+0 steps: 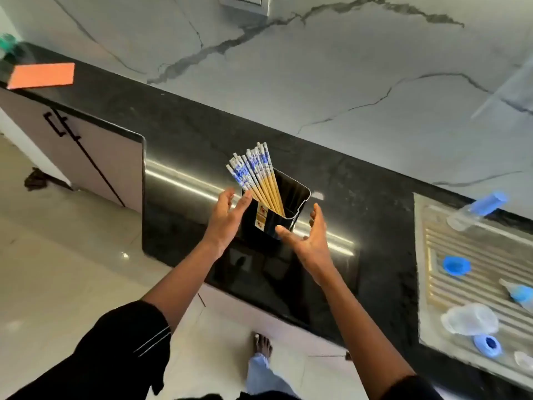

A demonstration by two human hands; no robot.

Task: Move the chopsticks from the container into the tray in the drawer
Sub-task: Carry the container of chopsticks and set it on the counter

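Black container sitting at frame ctr on black countertop, being flanked by both hands. Chopsticks w/ blue-white patterned tops being held upright inside container, leaning toward upper left. Left hand spread, fingers nr container's left wall; contact can't be told. Right hand spread, palm facing container, thumb at its lower front. Orange sheet lying upper left.

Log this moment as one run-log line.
phase: reaching | left hand: open, beside container | right hand: open, beside container | chopsticks: in container | drawer: not visible
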